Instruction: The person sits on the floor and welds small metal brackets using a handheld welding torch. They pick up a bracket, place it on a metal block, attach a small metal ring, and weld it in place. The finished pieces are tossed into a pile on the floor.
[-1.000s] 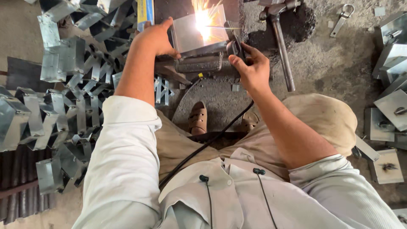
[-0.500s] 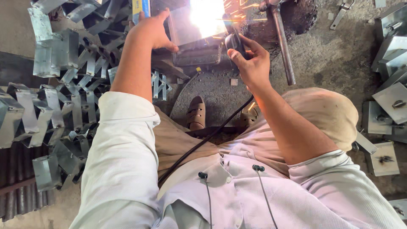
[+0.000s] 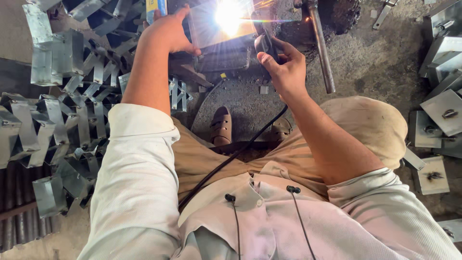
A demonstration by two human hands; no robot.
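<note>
Weld in progress: bright arc (image 3: 228, 14) burning on metal piece (image 3: 219, 36) far centre, on floor. Right hand (image 3: 284, 65) fingers clamped on black electrode holder (image 3: 264, 43), cable (image 3: 231, 159) trailing near. Left hand (image 3: 168, 31) fingers curled on piece's left edge. Unwelded-looking brackets (image 3: 57, 120) heaped left; plates (image 3: 442, 115) right.

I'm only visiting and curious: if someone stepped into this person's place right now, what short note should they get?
Left hand: steadies the metal piece from its left edge.
Right hand: shut on the dark welding handle; its black cable runs back across the lap.
A bright arc burns on the piece, so a weld is underway; how much seam is left cannot be told through the glare.
Bent metal brackets are heaped left, plates lie right.
</note>
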